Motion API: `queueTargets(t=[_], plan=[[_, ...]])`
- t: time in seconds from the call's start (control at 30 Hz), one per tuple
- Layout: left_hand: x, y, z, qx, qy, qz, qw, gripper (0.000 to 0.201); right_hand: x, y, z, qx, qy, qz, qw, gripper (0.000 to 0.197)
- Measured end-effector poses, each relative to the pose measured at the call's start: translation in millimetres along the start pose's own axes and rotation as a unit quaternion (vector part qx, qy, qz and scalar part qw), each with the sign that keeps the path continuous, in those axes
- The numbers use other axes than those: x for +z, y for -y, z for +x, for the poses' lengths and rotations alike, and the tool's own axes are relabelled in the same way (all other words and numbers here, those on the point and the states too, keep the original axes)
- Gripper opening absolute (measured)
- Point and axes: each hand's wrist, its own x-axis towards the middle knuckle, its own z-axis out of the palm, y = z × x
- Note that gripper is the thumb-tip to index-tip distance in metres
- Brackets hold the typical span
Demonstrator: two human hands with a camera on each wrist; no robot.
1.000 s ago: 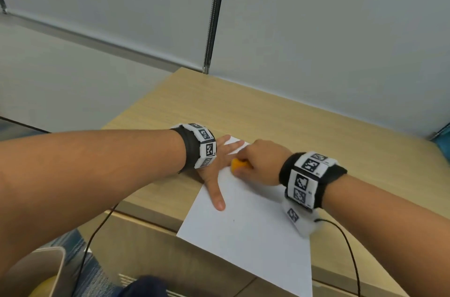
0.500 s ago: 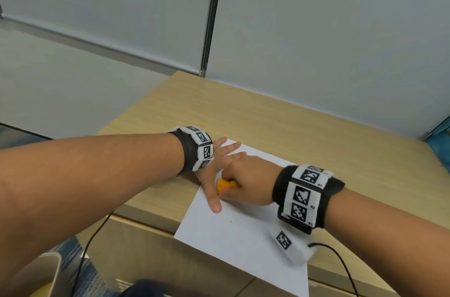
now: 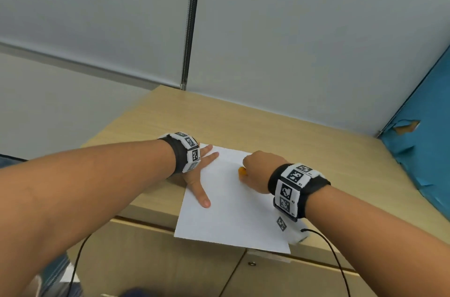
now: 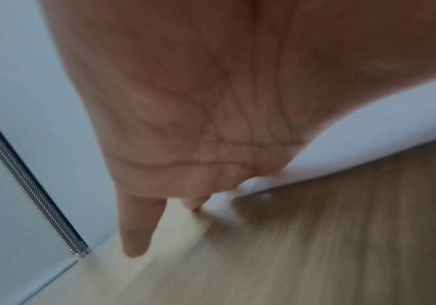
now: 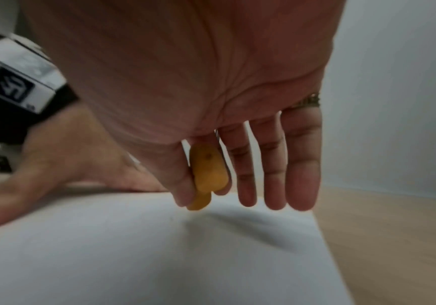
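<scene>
A white sheet of paper (image 3: 233, 209) lies on the wooden desk (image 3: 280, 131), its near edge hanging over the desk's front. My left hand (image 3: 197, 175) lies flat on the sheet's left side, fingers spread, thumb pointing toward me. My right hand (image 3: 258, 170) sits near the sheet's far right part and pinches a small orange piece (image 3: 242, 171) between thumb and forefinger. In the right wrist view the orange piece (image 5: 207, 173) touches the paper (image 5: 159, 258). The left wrist view shows my palm (image 4: 198, 103) over the paper's lifted edge (image 4: 342, 140).
Grey partition walls (image 3: 292, 41) stand behind the desk, with a metal strip (image 3: 191, 21) between them. A blue panel (image 3: 423, 138) borders the right side. Cabinet doors (image 3: 207, 270) sit below the desk front. Black cables (image 3: 338, 262) hang from both wrists.
My right hand with the orange piece slid toward my left thumb, then moved right and away across the sheet. The left hand kept pressing the paper. The head view shifted.
</scene>
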Motion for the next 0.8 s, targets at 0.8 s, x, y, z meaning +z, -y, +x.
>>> queueTargets(t=[0.8], plan=[[4, 21, 9, 0.071, -0.008, 0.022, 0.997, 0.144, -8, 38, 11, -0.210, -0.008, 0.105, 0.972, 0.028]])
